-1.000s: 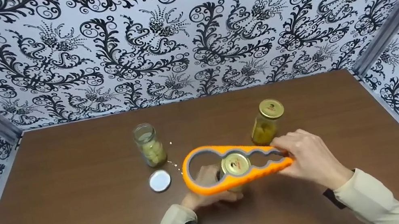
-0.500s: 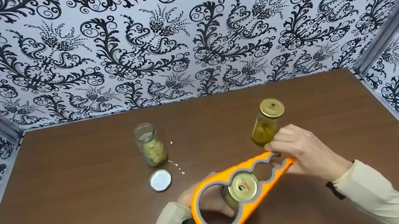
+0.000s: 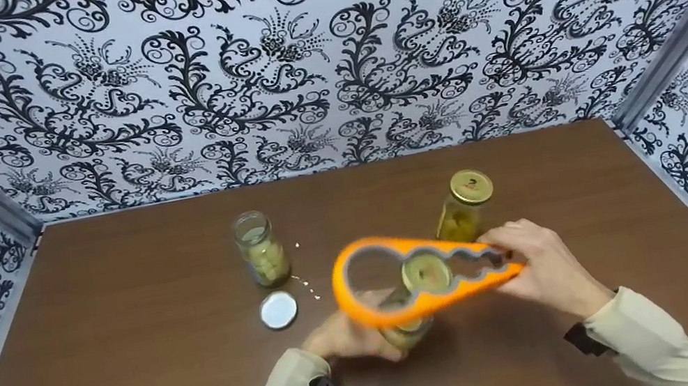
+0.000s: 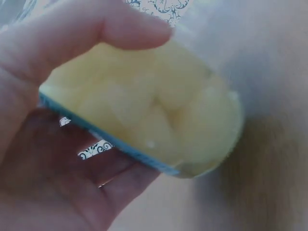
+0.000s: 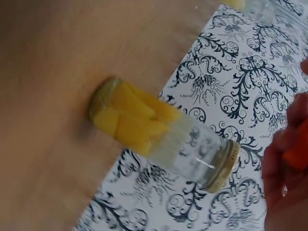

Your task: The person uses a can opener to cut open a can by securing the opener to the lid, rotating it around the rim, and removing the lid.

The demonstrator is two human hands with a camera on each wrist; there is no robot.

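My left hand grips a glass jar of pale chunks, its thumb and fingers round the side. In the left wrist view the jar fills the middle, a blue-edged label along it. My right hand holds the narrow end of an orange jar opener with grey scalloped lining. Inside one of the opener's rounded notches sits the jar's gold lid. Motion blur hides whether the lid is still joined to the jar.
A gold-lidded jar of yellow pieces stands beyond my right hand. At left are an uncovered jar of pale chunks and a loose white lid. Small drops lie beside them on the brown table; patterned walls surround it.
The opener's wide end swung toward me, then away again, with the lid turning inside it. Now both opener and lid sit slightly farther right. The left hand keeps its hold on the jar.
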